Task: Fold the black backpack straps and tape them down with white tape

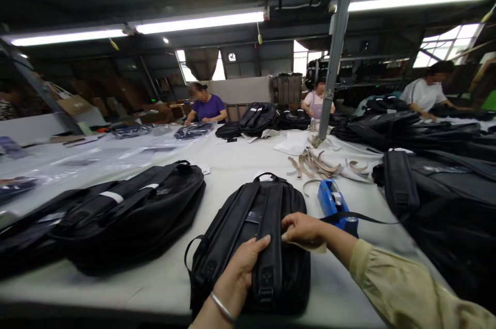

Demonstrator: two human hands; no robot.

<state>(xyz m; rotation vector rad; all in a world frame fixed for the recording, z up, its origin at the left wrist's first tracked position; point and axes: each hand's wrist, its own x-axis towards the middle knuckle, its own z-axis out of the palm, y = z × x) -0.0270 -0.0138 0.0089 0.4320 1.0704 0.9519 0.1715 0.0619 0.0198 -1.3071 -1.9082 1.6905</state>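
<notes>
Both your hands gripped the backpack (251, 246) flat on the table (163, 277): left hand (242, 267) pinching a strap, right hand (304, 228) pressing its side. Tugging could have dragged it into the tape dispenser (335, 207).

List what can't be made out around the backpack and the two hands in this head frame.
- Front face of the backpack: it lies strap side up, so that face is against the table.
- Right hand: it pinches a tan strip, whose far end hides under the palm.
- Blue tape dispenser: a black strap and the right wrist cover its near end.
- Left hand: the forearm is cut by the bottom edge.
</notes>
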